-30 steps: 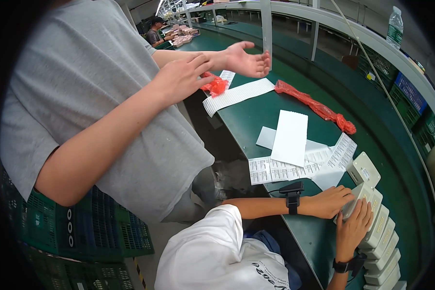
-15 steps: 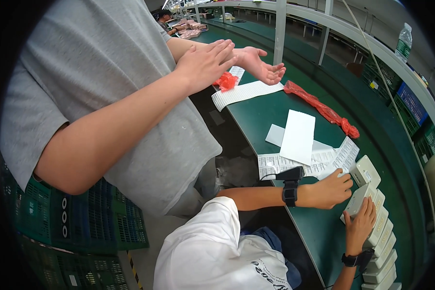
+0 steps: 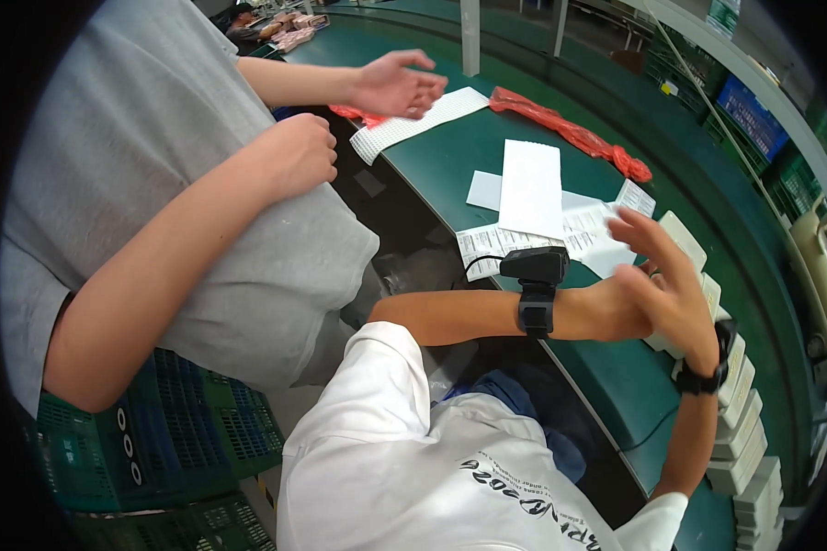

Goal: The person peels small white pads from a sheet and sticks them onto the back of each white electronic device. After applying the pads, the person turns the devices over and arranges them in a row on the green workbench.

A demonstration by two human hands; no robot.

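My right hand [image 3: 678,286], thumb and fingers spread, crosses in front of my left hand [image 3: 602,310], whose fingers are mostly hidden behind it. Nothing shows in the right hand; whether the left holds anything cannot be seen. Both wrists wear black straps, the left one carrying a black box-shaped device [image 3: 535,264]. Just beyond the hands stands a cream plastic housing [image 3: 684,241], at the far end of a row of similar housings [image 3: 737,432] running toward me along the table's right side. Sheets of printed labels [image 3: 487,244] lie left of my hands, partly under a white paper stack [image 3: 531,188].
A co-worker in a grey shirt [image 3: 184,202] stands close on the left, hands over the table's far side. A red plastic bag [image 3: 570,130] and a white dotted strip [image 3: 423,124] lie farther off. Green crates [image 3: 184,413] stand at lower left; a metal rail [image 3: 708,69] borders the right.
My right hand has left the housing and come up across my left hand, which has also drawn back from the housings. The co-worker's hands have separated. The whole view has shifted.
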